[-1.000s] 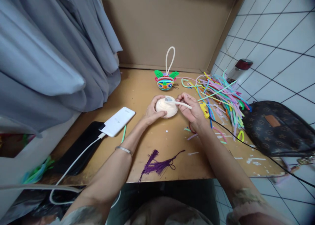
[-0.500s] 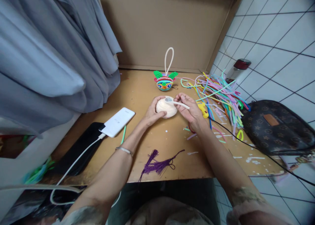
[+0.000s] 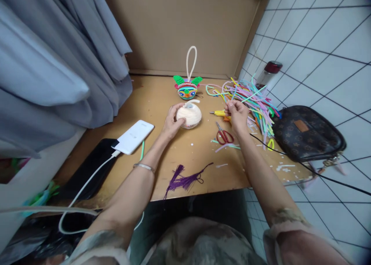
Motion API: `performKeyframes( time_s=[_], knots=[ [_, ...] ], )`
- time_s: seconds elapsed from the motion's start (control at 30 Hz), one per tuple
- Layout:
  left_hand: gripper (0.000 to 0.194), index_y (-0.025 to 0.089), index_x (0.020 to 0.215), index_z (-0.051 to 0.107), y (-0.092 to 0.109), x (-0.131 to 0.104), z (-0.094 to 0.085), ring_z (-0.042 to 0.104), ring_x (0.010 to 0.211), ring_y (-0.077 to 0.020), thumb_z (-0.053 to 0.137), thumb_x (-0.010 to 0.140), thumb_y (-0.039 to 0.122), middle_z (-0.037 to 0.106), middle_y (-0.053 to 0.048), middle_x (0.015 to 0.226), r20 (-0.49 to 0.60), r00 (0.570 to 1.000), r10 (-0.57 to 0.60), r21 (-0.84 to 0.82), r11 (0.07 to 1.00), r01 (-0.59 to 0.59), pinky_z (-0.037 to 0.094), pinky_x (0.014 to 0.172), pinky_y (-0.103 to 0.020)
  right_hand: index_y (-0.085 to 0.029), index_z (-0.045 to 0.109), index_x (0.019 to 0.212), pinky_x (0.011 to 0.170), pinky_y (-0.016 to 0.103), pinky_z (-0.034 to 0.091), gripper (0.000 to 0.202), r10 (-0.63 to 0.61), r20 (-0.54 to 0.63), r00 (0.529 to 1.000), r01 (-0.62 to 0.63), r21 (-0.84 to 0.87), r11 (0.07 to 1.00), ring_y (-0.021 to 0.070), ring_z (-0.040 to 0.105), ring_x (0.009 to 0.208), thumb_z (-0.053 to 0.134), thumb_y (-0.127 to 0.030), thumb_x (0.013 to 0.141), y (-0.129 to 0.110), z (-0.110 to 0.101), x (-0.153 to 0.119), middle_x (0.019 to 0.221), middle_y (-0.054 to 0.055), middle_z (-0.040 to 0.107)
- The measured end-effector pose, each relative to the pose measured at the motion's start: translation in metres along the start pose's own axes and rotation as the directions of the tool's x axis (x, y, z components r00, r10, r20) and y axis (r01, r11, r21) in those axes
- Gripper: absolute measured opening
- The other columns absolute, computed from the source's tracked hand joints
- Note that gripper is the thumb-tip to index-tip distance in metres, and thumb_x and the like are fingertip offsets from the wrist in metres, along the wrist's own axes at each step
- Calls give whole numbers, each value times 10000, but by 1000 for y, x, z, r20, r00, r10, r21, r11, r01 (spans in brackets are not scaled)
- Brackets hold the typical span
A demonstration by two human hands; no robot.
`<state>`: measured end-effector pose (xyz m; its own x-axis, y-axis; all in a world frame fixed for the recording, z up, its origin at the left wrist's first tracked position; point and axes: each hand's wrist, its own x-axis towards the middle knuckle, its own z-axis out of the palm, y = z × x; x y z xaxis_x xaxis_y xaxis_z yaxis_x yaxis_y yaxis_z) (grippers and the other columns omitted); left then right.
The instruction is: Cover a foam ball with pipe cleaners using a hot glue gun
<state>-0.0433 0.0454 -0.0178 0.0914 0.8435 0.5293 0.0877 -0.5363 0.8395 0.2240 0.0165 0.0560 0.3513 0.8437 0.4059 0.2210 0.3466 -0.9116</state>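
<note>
My left hand [image 3: 173, 122] is closed round the side of a cream-coloured ball [image 3: 191, 117] that looks wound with fuzzy strip. From the top of the ball a loose white strip end [image 3: 193, 101] sticks out. To the right, my right hand [image 3: 238, 115] has its fingertips pinched together over the yellow glue gun [image 3: 219, 113], near the pile of coloured pipe cleaners; what the fingers hold, if anything, is hidden. Below that hand lie red-handled scissors [image 3: 224, 136]. Behind the ball stands a colourful lion-head ornament [image 3: 187, 91] with a white hanging loop.
Pipe cleaners [image 3: 252, 99] are heaped at the back right, beside a black patterned bag [image 3: 310, 133] and a red-lidded bottle [image 3: 269, 73]. A purple tassel [image 3: 184, 179] lies near the front edge. A white phone [image 3: 133, 136] with a cable is at left, by a grey cloth [image 3: 63, 56].
My right hand has left the white strip on the ball and moved right, over the glue gun. The scissors now show. My left hand keeps the ball; the whole view has shifted slightly.
</note>
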Motion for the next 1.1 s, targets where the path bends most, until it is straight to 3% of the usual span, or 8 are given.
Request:
performKeyframes(
  time_s=[0.1, 0.23, 0.33, 0.43, 0.6, 0.77, 0.93, 1.1],
  knots=[
    [655, 212, 1332, 632, -2, 0, 1, 627, 1221, -310, 672, 686, 319, 653, -104, 1347, -1, 1000, -26, -34, 999, 26, 509, 1118, -465, -224, 615, 808, 691, 302, 435, 179, -92, 45, 995, 102, -399, 911, 171, 565, 666, 555, -363, 904, 0, -19, -25, 690, -11, 621],
    [675, 208, 1335, 631, -2, -1, 1, 626, 1241, -316, 666, 669, 311, 647, -106, 1371, -16, 998, -63, -65, 996, 62, 515, 1120, -465, -219, 648, 850, 711, 329, 428, 131, 58, 225, 973, 138, -760, 634, 238, 607, 761, 576, -322, 890, 1, -31, -60, 776, 62, 698],
    [667, 210, 1322, 634, -4, -1, 2, 632, 1242, -314, 652, 662, 301, 658, -98, 1375, -29, 996, -81, -91, 993, 79, 522, 1119, -468, -174, 696, 975, 800, 363, 472, 207, 38, 239, 970, 190, -849, 494, 280, 646, 917, 526, -279, 919, 1, -35, -70, 998, 153, 746],
    [662, 212, 1302, 641, -7, 0, 3, 641, 1236, -320, 648, 645, 293, 680, -90, 1358, -41, 995, -87, -123, 989, 81, 524, 1127, -489, -111, 711, 1108, 938, 406, 486, 311, -15, 197, 980, 187, -898, 398, 319, 648, 1080, 476, -226, 940, -5, -37, -60, 1164, 221, 733],
    [720, 223, 1360, 599, -9, 2, 3, 631, 1281, -330, 668, 644, 277, 679, -91, 1389, -25, 999, -39, -165, 986, 34, 522, 1141, -489, -29, 708, 1246, 962, 413, 508, 445, 164, 60, 985, 13, -961, 275, 351, 683, 1155, 415, -291, 1039, -14, -23, -30, 1270, 277, 720],
    [758, 224, 1397, 592, -13, 1, 3, 597, 1327, -358, 685, 650, 311, 647, -113, 1432, -46, 996, -74, -180, 982, 65, 502, 1157, -527, 30, 710, 1284, 1040, 460, 526, 586, 282, -60, 958, -92, -990, 105, 407, 664, 1282, 545, -470, 1026, -1, 1, -16, 1360, 349, 660],
    [716, 212, 1363, 621, -15, 3, 5, 612, 1307, -352, 657, 660, 341, 668, -114, 1400, -56, 993, -108, -202, 975, 95, 487, 1175, -534, -33, 729, 1277, 1017, 452, 564, 560, 248, -103, 963, -139, -981, 135, 388, 689, 1255, 632, -479, 955, 19, 2, -7, 1333, 290, 704],
    [714, 212, 1355, 594, -10, 6, 3, 631, 1261, -331, 627, 651, 326, 697, -93, 1364, -23, 993, -116, -220, 969, 108, 521, 1117, -494, -106, 750, 1187, 904, 571, 585, 468, 104, -171, 980, -198, -903, 381, 419, 735, 1045, 687, -421, 847, 24, -5, -3, 1153, 240, 774]
  ],
)
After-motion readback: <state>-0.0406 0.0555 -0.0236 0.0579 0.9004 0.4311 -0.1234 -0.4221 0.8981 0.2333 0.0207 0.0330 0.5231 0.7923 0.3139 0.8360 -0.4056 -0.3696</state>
